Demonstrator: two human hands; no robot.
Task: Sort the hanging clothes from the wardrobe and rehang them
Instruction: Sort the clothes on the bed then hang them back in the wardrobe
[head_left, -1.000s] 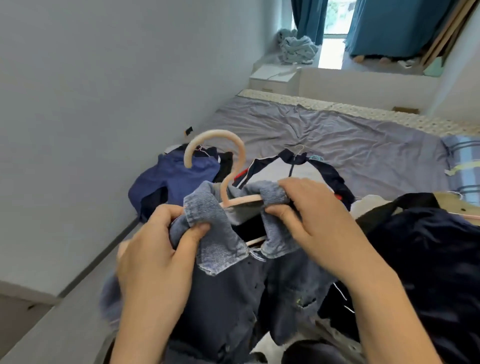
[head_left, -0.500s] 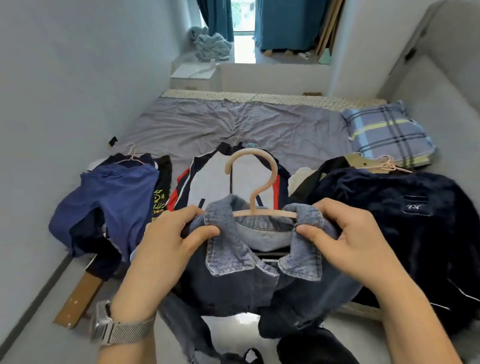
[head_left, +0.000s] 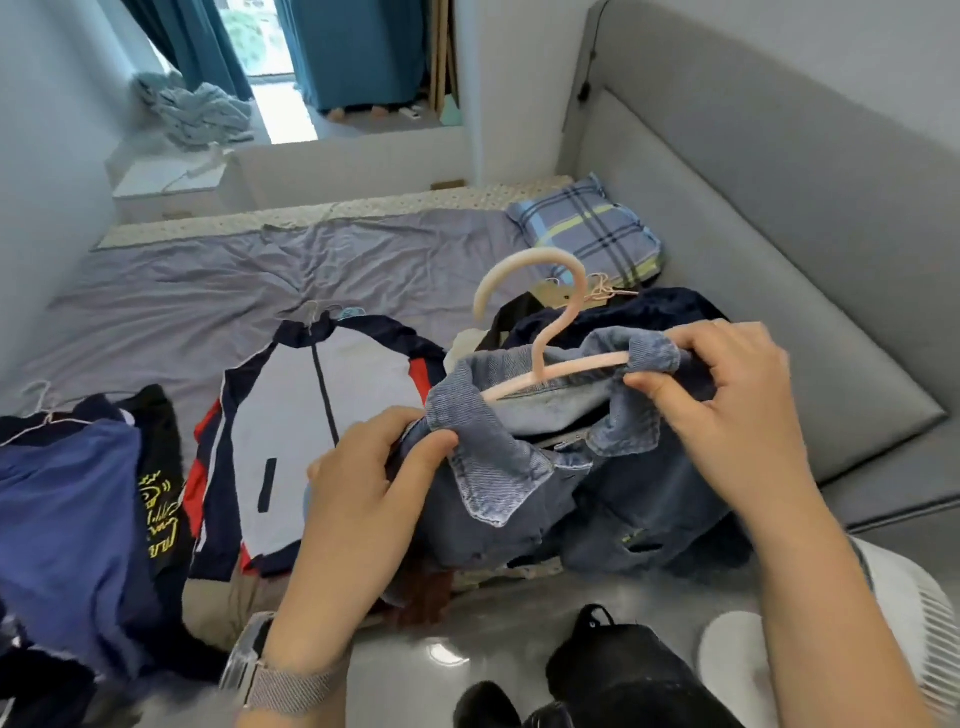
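Denim jacket (head_left: 524, 467) and pink hanger (head_left: 550, 358) shifted right, tilted, left hand (head_left: 374, 478) and right hand (head_left: 727, 410) pinching collar ends.

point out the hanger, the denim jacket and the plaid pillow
hanger (head_left: 563, 370), head view, on its bar
denim jacket (head_left: 498, 467), head view, on its left collar flap
plaid pillow (head_left: 587, 234), head view, on its middle
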